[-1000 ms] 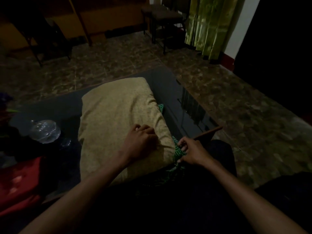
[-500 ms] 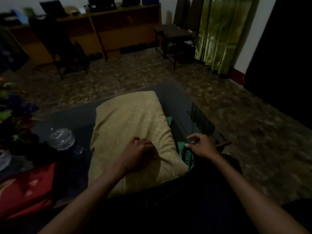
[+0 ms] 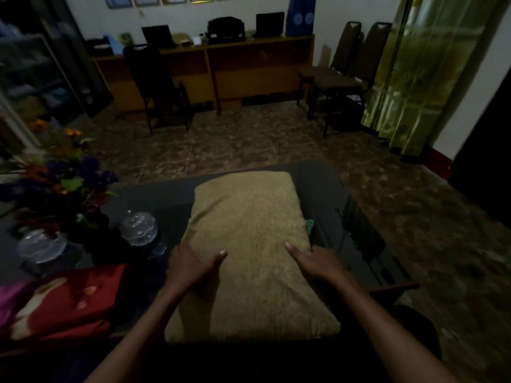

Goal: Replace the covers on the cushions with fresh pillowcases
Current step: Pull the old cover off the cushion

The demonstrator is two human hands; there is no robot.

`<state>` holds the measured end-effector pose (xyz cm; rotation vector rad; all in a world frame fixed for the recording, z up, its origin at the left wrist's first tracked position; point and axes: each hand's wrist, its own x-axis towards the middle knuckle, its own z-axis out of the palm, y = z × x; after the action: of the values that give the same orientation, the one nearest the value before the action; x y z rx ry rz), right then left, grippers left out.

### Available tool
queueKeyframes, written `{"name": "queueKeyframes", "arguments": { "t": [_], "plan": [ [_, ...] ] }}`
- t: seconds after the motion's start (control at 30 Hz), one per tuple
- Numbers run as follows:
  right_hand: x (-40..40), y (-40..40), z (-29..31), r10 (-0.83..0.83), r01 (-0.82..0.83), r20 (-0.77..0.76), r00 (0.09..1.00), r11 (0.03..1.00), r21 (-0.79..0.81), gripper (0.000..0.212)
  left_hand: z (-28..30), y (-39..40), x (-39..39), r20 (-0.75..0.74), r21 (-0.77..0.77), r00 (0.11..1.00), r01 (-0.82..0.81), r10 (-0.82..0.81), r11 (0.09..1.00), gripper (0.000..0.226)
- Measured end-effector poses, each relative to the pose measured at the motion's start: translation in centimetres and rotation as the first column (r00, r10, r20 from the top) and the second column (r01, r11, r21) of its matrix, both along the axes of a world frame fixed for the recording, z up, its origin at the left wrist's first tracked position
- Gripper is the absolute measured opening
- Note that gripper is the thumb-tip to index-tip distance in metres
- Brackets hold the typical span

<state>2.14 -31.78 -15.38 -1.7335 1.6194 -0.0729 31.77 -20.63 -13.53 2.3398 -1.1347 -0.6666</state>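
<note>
My left hand (image 3: 190, 268) and right hand (image 3: 318, 262) clasp the gold cushion's (image 3: 249, 244) sides, thumbs on top, fingers hidden. Looks covered; next, I'd lift it off the glass table (image 3: 356, 230).

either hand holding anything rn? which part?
Both hands, left and right, grasp the tan cushion at its two sides near the middle, thumbs on top.
</note>
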Motion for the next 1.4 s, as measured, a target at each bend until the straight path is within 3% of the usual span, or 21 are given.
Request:
{"name": "queueKeyframes", "arguments": {
  "t": [0.07, 0.13, 0.23, 0.33, 0.5, 0.6, 0.67, 0.8, 0.83, 0.9, 0.97, 1.0, 1.07, 1.1, 1.17, 1.23, 1.3, 1.33, 1.4],
  "plan": [
    [0.5, 0.2, 0.2, 0.034, -0.044, -0.175, 0.984, 0.997, -0.056, 0.114, -0.6, 0.0, 0.2, -0.186, 0.030, 0.981, -0.048, 0.052, 0.998, 0.145],
    [0.8, 0.0, -0.3, 0.025, -0.050, -0.228, 0.973, 0.993, -0.104, 0.115, -1.3, -0.1, -0.2, -0.233, -0.005, 0.970, -0.080, 0.077, 0.997, 0.124],
    [1.2, 0.3, -1.1, -0.099, 0.103, 0.154, 0.983, 0.995, -0.017, 0.122, -1.5, -0.5, -0.4, -0.071, -0.091, 0.991, -0.122, 0.115, 0.988, 0.088],
    [2.4, 0.8, -0.8, -0.233, 0.249, 0.404, 0.884, 0.968, 0.013, 0.093, -0.4, -1.1, -0.2, 0.025, -0.169, 0.994, -0.104, 0.109, 0.980, 0.056],
    [5.2, -0.2, 1.1, -0.217, 0.304, 0.457, 0.863, 0.945, -0.125, 0.059, 2.7, -1.7, 1.7, 0.054, -0.290, 0.996, -0.054, 0.072, 0.955, 0.029],
    [7.2, -0.3, 2.9, -0.145, 0.284, 0.514, 0.845, 0.937, -0.202, 0.043, 4.8, -2.3, 4.0, 0.058, -0.358, 0.996, -0.046, 0.071, 0.933, 0.027],
    [8.4, -0.3, 3.2, -0.092, 0.234, 0.532, 0.842, 0.950, -0.206, 0.038, 5.5, -2.6, 5.9, 0.115, -0.323, 0.991, -0.032, 0.073, 0.946, 0.034],
    [7.3, -0.6, 0.8, 0.062, -0.020, 0.387, 0.920, 0.994, -0.111, 0.064, 3.5, -2.1, 6.6, 0.201, 0.040, 0.976, 0.074, -0.080, 0.996, 0.070],
    [6.3, -0.7, 0.2, 0.080, -0.061, 0.371, 0.925, 0.996, -0.062, 0.072, 2.4, -1.7, 5.9, 0.244, 0.075, 0.961, 0.115, -0.130, 0.990, 0.080],
    [4.0, -1.4, -1.4, 0.070, -0.071, 0.353, 0.933, 0.997, -0.010, 0.072, 1.1, -0.6, 3.8, 0.395, -0.022, 0.895, 0.238, -0.210, 0.971, 0.090],
    [1.5, -2.0, -3.3, 0.107, -0.099, 0.188, 0.976, 0.994, -0.054, 0.064, 0.7, 0.5, 1.4, 0.481, -0.143, 0.814, 0.439, -0.325, 0.887, 0.087],
    [0.6, -1.7, -3.8, 0.159, -0.154, 0.059, 0.986, 0.985, -0.075, 0.067, 0.6, 0.9, 0.1, 0.482, -0.132, 0.761, 0.554, -0.435, 0.822, 0.092],
    [-0.3, -0.6, -4.6, 0.286, -0.297, -0.155, 0.946, 0.954, -0.050, 0.085, 0.4, 2.0, -2.4, 0.443, 0.083, 0.574, 0.739, -0.689, 0.669, 0.113],
    [-0.3, 0.2, -4.9, 0.328, -0.347, -0.235, 0.915, 0.937, -0.043, 0.091, 0.0, 2.4, -3.5, 0.426, 0.237, 0.480, 0.759, -0.767, 0.606, 0.127],
    [0.2, 1.6, -5.4, 0.322, -0.375, -0.322, 0.890, 0.919, -0.117, 0.081, -1.5, 2.8, -4.4, 0.443, 0.401, 0.394, 0.717, -0.805, 0.571, 0.143],
    [0.8, 2.0, -5.7, 0.270, -0.320, -0.236, 0.934, 0.924, -0.209, 0.052, -2.2, 3.0, -4.5, 0.511, 0.392, 0.386, 0.691, -0.768, 0.607, 0.133],
    [1.1, 2.2, -5.4, 0.247, -0.273, -0.138, 0.959, 0.938, -0.216, 0.027, -1.9, 2.7, -4.2, 0.608, 0.292, 0.355, 0.732, -0.710, 0.616, 0.109],
    [1.1, 2.4, -5.2, 0.242, -0.264, -0.126, 0.962, 0.943, -0.205, 0.025, -1.6, 2.5, -4.0, 0.644, 0.232, 0.351, 0.757, -0.679, 0.611, 0.093],
    [0.6, 2.2, -4.6, 0.206, -0.231, -0.130, 0.970, 0.948, -0.220, 0.028, -0.3, 2.5, -3.5, 0.676, 0.074, 0.435, 0.763, -0.595, 0.642, 0.072]
  ]
}}
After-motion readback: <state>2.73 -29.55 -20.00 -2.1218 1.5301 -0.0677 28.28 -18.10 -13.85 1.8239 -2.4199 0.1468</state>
